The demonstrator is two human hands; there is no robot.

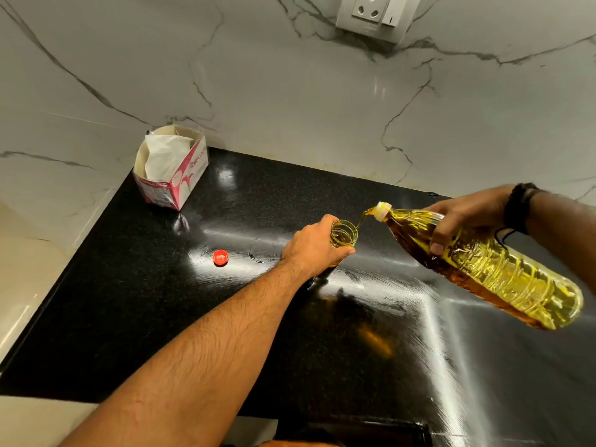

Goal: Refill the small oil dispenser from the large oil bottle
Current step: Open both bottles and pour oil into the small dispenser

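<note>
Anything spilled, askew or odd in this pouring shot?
No spill shows: the oil stream from the tilted bottle lands inside the dispenser mouth. The red cap lies loose on the counter. The tissue box has its top torn open and sits askew.

Glossy black speckled counter (pixel 161 317), clear plastic oil bottle (pixel 503 272), veined marble wall (pixel 290 91)
</note>
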